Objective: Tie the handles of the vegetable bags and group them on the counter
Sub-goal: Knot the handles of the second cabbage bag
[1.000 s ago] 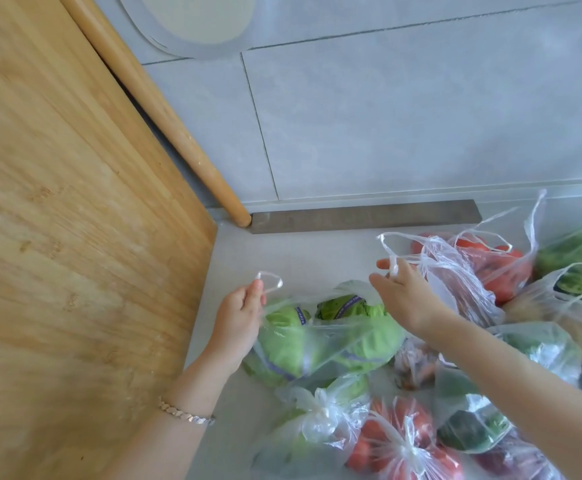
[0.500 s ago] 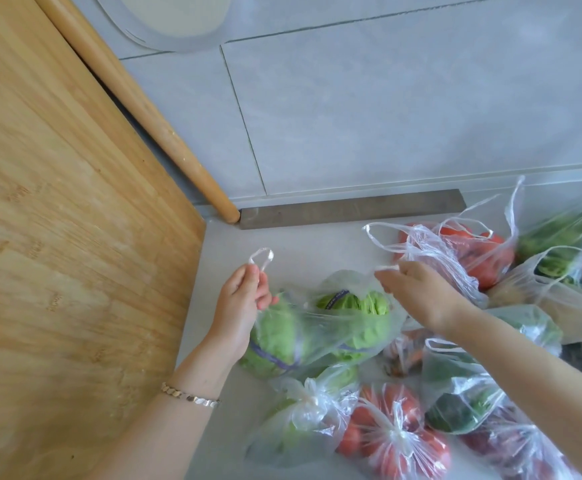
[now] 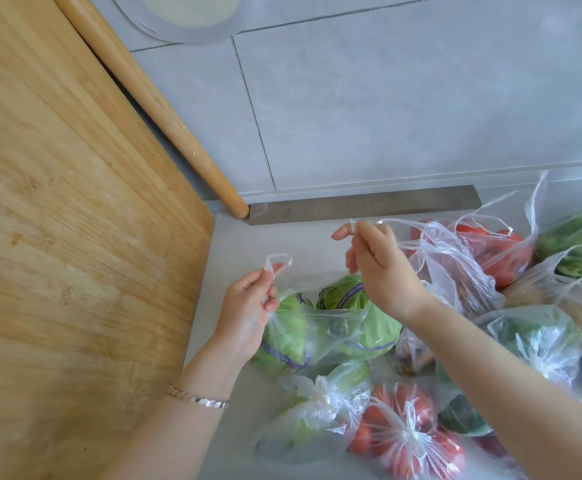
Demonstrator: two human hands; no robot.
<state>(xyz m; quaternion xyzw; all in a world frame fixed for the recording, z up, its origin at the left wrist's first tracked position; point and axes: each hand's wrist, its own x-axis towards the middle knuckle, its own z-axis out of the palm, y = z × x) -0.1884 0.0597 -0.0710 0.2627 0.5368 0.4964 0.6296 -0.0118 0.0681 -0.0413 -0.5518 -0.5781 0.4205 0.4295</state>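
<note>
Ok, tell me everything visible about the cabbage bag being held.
The cabbage bag is thin, clear, crinkled plastic holding two green cabbage heads with purple bands. It rests on the pale counter, untied, beside the upright wooden board. The left hand pinches one handle loop in its fingers; the right hand is raised, pinching a thin plastic strip that may be the other handle. A tied bag of greens lies against its near side.

Right hand [image 3: 381, 268] lifts its pinched handle [image 3: 391, 221] higher than 1 second ago, away from the cabbage bag [image 3: 320, 332]; left hand [image 3: 248, 306] rises slightly.
</note>
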